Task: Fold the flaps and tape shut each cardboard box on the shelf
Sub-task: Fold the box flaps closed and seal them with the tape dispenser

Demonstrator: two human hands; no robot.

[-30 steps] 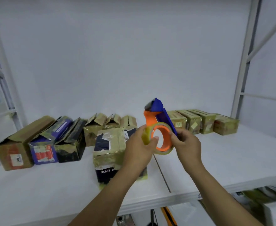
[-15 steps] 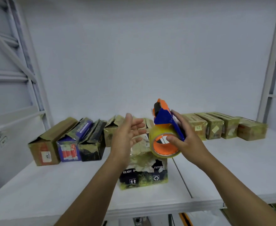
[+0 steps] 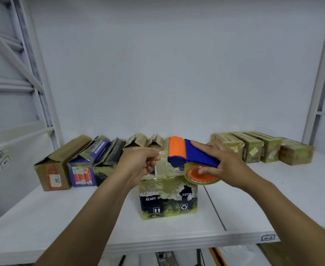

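Left hand (image 3: 138,166): pinches the glossy clear tape end (image 3: 162,153).
Right hand (image 3: 227,164): grips the blue-and-orange plastic dispenser (image 3: 188,153) with its round roll (image 3: 205,182).
Box (image 3: 168,196): scuffed printed cardboard, on the white shelf (image 3: 62,217) just below both hands; contents hidden.

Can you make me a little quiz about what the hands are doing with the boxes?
1. True or false: the right hand holds the tape dispenser.
2. What does the left hand pinch? A) the tape end B) a marker C) nothing
3. Which printed word sits above the two arrows on the front box?
Key: 1 true; 2 A; 3 READY.
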